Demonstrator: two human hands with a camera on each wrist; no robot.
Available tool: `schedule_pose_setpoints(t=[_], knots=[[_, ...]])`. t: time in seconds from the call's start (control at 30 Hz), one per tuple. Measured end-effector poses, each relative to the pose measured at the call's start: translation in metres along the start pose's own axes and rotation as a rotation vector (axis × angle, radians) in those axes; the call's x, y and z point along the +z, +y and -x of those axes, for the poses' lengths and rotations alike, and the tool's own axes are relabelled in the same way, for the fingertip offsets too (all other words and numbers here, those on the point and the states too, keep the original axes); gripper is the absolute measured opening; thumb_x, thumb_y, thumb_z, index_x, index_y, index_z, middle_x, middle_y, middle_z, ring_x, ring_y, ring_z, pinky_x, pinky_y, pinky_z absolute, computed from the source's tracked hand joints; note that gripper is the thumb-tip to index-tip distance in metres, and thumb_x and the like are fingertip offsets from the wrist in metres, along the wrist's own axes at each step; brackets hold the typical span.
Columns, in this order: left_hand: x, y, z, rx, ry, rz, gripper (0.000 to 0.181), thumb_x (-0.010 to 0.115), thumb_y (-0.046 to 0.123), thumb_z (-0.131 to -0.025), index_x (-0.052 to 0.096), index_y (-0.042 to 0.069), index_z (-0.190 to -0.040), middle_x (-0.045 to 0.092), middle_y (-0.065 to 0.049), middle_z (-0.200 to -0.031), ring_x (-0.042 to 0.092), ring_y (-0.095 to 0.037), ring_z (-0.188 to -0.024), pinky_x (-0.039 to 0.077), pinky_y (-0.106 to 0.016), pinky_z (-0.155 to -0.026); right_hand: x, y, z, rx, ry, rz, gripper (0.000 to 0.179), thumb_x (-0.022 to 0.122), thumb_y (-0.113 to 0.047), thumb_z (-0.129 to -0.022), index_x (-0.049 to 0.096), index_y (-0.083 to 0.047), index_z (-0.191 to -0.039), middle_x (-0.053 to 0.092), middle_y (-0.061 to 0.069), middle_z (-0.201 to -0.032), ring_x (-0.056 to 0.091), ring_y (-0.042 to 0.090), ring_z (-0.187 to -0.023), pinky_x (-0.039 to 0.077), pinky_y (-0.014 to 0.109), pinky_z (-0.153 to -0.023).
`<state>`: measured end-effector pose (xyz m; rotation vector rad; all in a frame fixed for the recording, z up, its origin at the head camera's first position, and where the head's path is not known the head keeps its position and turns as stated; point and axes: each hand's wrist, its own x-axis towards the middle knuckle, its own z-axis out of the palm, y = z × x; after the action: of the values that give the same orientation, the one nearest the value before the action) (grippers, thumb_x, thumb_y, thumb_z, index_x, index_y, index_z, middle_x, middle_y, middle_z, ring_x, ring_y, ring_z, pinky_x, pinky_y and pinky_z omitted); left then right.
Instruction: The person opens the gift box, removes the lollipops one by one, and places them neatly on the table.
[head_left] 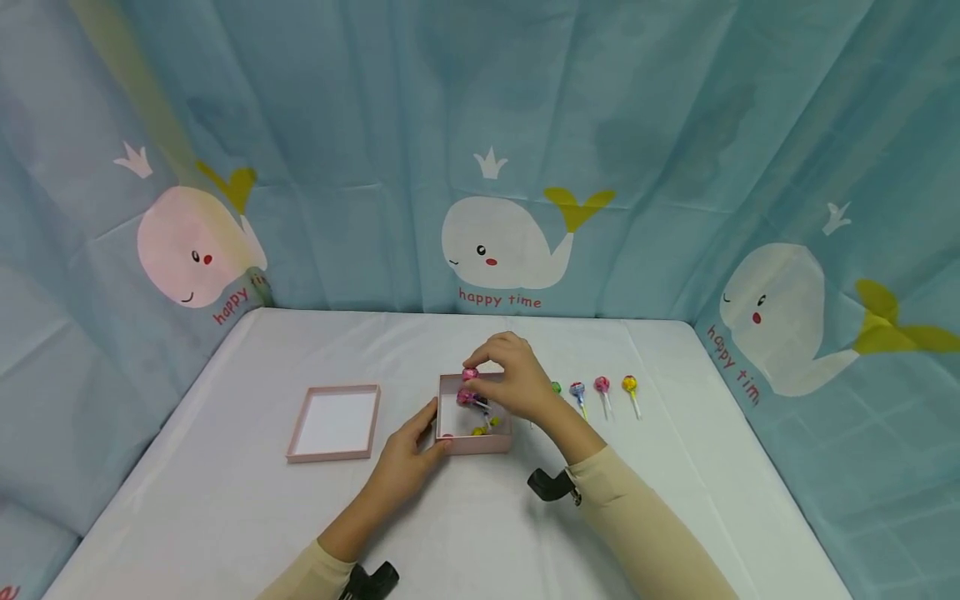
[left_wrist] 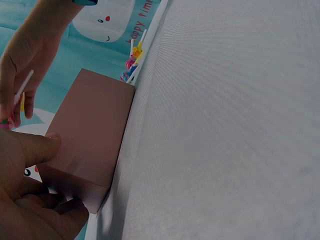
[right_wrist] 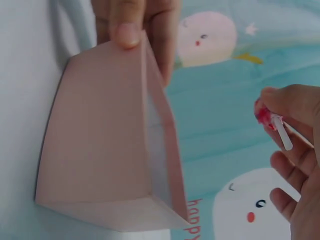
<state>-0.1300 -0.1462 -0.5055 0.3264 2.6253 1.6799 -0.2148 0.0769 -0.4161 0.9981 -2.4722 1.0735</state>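
Pink and shiny, a lollipop is pinched by its round head between the thumb and index finger of the right hand, its white stick free and the other fingers loosely curved. I take it that the head gives a surer hold than the thin stick. The lollipop is above the open pink box, not touching it, towards the back rim.

The left hand clasps the box's near left corner, thumb on the near wall and fingers along the left side, probably to steady it. The hands are apart, with the box between them; the lollipop is at the right hand's fingertips, ahead and to the right of the left hand. By the right hand, my left wrist view also shows a yellow strip; I cannot tell whether it is another stick.

More lollipops, pink and yellow, lie loose inside the box. To the left, well apart, the lid rests inside up, perhaps out of the way. To the right is a row of lollipops, its near end partly hidden from me by the right arm.

White cloth covers the table; behind hangs a blue curtain printed with whales.
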Motion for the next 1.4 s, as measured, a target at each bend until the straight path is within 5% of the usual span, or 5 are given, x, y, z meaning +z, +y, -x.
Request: schedule_pose_setpoints(t=[0.27, 0.6, 0.77, 1.03, 1.4], knots=[[0.001, 0.0, 0.001, 0.005, 0.018, -0.005, 0.077, 0.076, 0.015, -0.094, 0.035, 0.005, -0.159, 0.036, -0.012, -0.164, 0.035, -0.027, -0.151, 0.034, -0.038, -0.121, -0.022, -0.003, 0.022, 0.138, 0.128, -0.085, 0.02, 0.087, -0.02, -0.083, 0.076, -0.021, -0.1, 0.071, -0.009, -0.105, 0.056, 0.013, -0.112, 0.052, 0.043, -0.098], [0.0, -0.002, 0.001, 0.006, 0.011, -0.014, 0.08, 0.077, 0.024, -0.094, 0.034, 0.006, -0.16, 0.035, -0.011, -0.164, 0.034, -0.027, -0.151, 0.031, -0.039, -0.123, -0.029, -0.002, 0.063, 0.402, 0.193, -0.142, 0.023, 0.089, -0.025, -0.082, 0.075, -0.026, -0.101, 0.067, -0.008, -0.108, 0.054, 0.012, -0.11, 0.051, 0.042, -0.094], [0.0, -0.002, 0.001, 0.0, 0.009, -0.015, 0.08, 0.076, 0.024, -0.094, 0.034, 0.007, -0.16, 0.035, -0.009, -0.164, 0.033, -0.027, -0.152, 0.031, -0.04, -0.123, -0.028, -0.001, 0.085, 0.424, 0.187, -0.173, 0.026, 0.087, -0.026, -0.084, 0.076, -0.026, -0.107, 0.068, -0.009, -0.107, 0.053, 0.015, -0.102, 0.05, 0.038, -0.085], [-0.001, 0.001, 0.0, 0.001, 0.006, -0.026, 0.079, 0.076, 0.025, -0.094, 0.035, 0.008, -0.16, 0.036, -0.009, -0.164, 0.034, -0.027, -0.151, 0.031, -0.041, -0.123, -0.022, 0.009, 0.112, 0.482, 0.18, -0.197, 0.026, 0.087, -0.025, -0.084, 0.078, -0.023, -0.108, 0.069, -0.009, -0.104, 0.056, 0.032, -0.106, 0.049, 0.047, -0.087], [0.0, 0.0, 0.0, -0.016, 0.0, -0.031, 0.079, 0.076, 0.026, -0.095, 0.035, 0.008, -0.16, 0.035, -0.007, -0.165, 0.033, -0.026, -0.152, 0.033, -0.039, -0.122, -0.005, 0.024, 0.126, 0.629, 0.17, -0.222, 0.027, 0.09, -0.018, -0.079, 0.078, -0.017, -0.104, 0.07, -0.004, -0.1, 0.055, 0.024, -0.099, 0.046, 0.029, -0.08]])
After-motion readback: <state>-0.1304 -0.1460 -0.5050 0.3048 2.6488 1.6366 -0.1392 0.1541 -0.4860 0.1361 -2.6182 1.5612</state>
